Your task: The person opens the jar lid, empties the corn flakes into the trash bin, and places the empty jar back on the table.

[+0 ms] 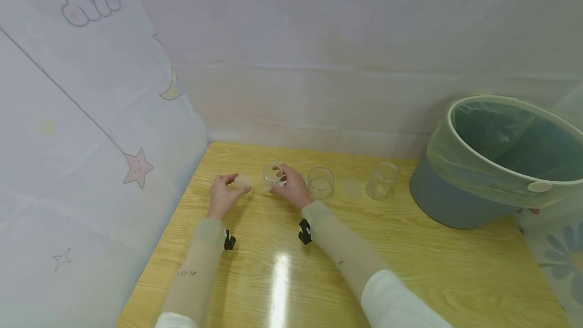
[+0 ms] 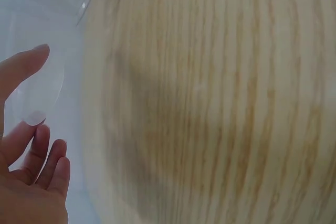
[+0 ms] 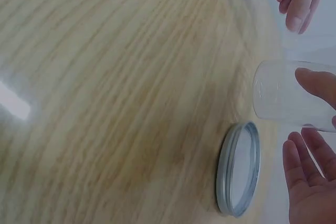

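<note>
My left hand pinches a thin translucent disc by its edge, between the thumb and fingers. The left wrist view shows the disc as clear and round. To its right, my right hand holds a clear cylindrical jar, thumb on one side and fingers on the other. In the right wrist view the jar looks see-through, its contents hard to tell. A gap separates jar and disc. Just right of my right hand, a shallow clear round container with a ridged rim stands on the table.
Further right on the wooden table lie a flat translucent disc and another clear jar. A large blue-grey bin with a pale rim and a plastic liner stands at the right. A printed cloth hangs behind the table.
</note>
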### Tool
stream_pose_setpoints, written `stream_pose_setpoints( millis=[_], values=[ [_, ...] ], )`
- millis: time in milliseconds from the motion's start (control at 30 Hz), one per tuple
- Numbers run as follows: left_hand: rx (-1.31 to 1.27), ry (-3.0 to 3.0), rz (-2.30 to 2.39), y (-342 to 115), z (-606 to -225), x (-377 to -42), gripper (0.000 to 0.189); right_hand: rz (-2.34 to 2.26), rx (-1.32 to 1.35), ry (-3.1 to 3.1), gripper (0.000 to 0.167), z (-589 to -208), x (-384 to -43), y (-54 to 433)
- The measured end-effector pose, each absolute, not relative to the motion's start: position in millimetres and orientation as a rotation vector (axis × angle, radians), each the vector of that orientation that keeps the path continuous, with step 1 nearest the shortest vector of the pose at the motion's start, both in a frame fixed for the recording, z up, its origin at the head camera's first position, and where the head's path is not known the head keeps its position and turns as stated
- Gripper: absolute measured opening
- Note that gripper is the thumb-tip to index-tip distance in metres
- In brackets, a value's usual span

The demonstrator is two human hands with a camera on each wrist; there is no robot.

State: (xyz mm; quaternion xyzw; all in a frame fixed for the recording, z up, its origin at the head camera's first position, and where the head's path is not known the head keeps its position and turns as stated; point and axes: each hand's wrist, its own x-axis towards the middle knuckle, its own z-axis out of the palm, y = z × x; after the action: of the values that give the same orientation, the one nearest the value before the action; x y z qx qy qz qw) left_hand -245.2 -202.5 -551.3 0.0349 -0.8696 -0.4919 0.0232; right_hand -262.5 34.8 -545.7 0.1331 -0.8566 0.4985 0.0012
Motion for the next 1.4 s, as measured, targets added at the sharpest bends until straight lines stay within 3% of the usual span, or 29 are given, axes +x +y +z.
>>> stream_pose_setpoints(
  millis=[500, 1400],
  values=[
    [0.083, -2.827, -1.33, -199.5, -583.7, -255.2, 0.069, 1.417, 0.34, -2.738, 0.068, -557.9, -258.5, 26.5],
    [0.12, -2.742, -1.318, -194.3, -577.7, -251.8, 0.075, 1.412, 0.203, -2.834, 0.069, -545.6, -255.4, 22.3]
  ],
)
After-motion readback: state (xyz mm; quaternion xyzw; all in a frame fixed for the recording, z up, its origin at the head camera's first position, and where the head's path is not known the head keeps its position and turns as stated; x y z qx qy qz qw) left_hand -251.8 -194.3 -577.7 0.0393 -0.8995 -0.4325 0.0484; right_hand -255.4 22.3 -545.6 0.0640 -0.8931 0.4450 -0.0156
